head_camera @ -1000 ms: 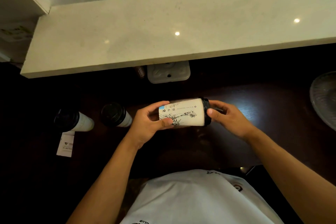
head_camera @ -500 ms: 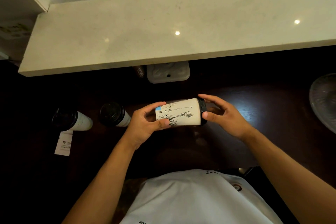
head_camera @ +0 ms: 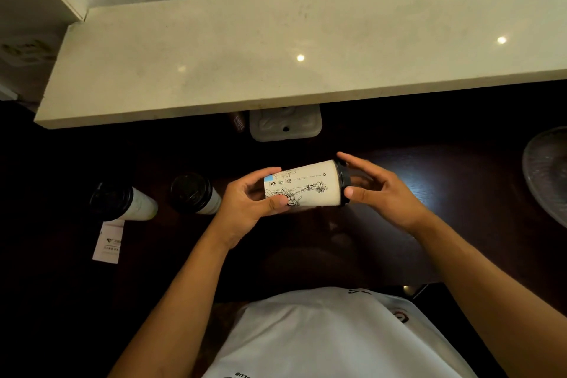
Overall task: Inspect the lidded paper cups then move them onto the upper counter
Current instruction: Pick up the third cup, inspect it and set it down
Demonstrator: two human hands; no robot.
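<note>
head view: the paper cup (head_camera: 306, 186) is held on its side in the air above the dark bench (head_camera: 460, 193), the left hand (head_camera: 248, 202) curled round its base end and the right hand (head_camera: 380, 190) pinching the black lid (head_camera: 344, 182) at the rim, so a loose lid could pop or leak if the right hand twists or presses too hard. the cup is white with a black line drawing and a small blue patch, looks undented, and two more lidded cups (head_camera: 196, 195) stand to the left, the pale upper counter (head_camera: 276, 55) bare above.
</note>
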